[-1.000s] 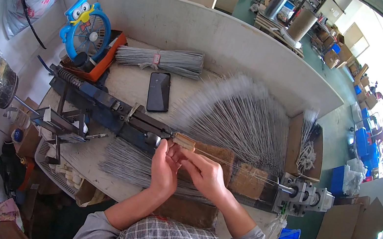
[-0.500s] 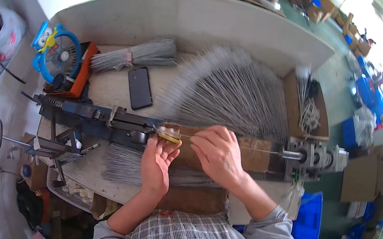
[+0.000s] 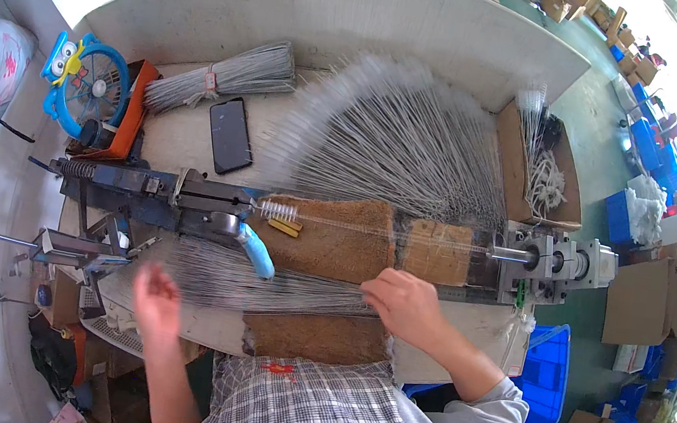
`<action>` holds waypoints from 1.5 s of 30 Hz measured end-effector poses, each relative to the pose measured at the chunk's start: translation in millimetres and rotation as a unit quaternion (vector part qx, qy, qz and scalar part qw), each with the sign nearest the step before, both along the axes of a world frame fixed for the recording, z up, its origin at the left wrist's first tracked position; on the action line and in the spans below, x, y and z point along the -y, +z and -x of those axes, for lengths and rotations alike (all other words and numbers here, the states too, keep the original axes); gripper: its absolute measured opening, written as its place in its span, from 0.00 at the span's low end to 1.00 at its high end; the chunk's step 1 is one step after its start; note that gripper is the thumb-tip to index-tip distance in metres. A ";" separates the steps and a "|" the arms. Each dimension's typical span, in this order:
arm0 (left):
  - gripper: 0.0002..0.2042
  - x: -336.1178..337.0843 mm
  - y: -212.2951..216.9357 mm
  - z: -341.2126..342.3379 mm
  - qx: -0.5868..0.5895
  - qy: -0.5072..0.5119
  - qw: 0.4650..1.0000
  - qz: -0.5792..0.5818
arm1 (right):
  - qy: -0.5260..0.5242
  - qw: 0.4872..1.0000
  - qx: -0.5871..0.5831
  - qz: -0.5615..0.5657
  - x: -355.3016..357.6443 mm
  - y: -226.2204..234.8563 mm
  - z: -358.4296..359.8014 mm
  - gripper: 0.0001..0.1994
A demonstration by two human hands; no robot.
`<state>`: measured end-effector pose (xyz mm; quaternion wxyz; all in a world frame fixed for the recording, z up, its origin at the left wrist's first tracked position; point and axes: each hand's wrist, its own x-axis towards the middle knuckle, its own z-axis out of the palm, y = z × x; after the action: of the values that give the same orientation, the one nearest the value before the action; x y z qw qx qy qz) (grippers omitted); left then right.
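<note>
A small brush head of pale bristles (image 3: 279, 210) sits beside the clamp (image 3: 214, 196) at the left of the bench machine. From it a thin twisted wire (image 3: 430, 241) stretches right to the metal chuck (image 3: 511, 255). Below the bristles a yellow bar (image 3: 285, 227) lies on the brown pad (image 3: 341, 251). A blue-gripped lever (image 3: 256, 252) points toward me. My left hand (image 3: 157, 300), smeared by motion, is over the front left of the bench, off the machine. My right hand (image 3: 405, 303) has its fingertips pressed together near the pad's front edge; whatever they hold is hidden.
Grey wires with pale tips fan out (image 3: 410, 143) behind the machine; more wires (image 3: 258, 283) lie in front. A phone (image 3: 230, 136), a wire bundle (image 3: 223, 76) and a blue fan (image 3: 95, 92) stand back left. At right are a cardboard box (image 3: 566, 180) and a blue crate (image 3: 545, 378).
My left hand has left the brush and yellow bar and swung toward me and left. My right hand has let go of the wire and moved nearer me. The blue-gripped lever now shows.
</note>
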<state>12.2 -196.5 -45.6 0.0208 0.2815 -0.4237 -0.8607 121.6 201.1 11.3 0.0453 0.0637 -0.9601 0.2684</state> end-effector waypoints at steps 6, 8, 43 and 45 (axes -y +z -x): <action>0.26 190.1 -46.0 17.5 0.088 0.228 0.950 0.192 | 0.062 0.995 0.037 -0.073 -1.2 -29.3 -8.8 0.05; 0.28 212.1 -36.9 23.8 0.111 0.274 0.936 0.193 | 0.059 0.995 0.033 -0.068 -2.7 -12.0 -8.3 0.05; 0.32 -139.7 81.7 -18.7 -0.027 -0.321 0.942 -0.093 | 0.089 0.995 -0.028 -0.038 -11.5 -24.3 -19.2 0.10; 0.19 -176.7 69.2 -20.8 -0.218 -0.419 0.861 0.191 | 0.084 0.996 0.020 -0.021 -8.0 -20.6 -17.8 0.11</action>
<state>33.0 -19.9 23.6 -0.1966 -0.1265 -0.6421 -0.7301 139.4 209.1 -9.3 0.0018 0.1398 -0.9575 0.2523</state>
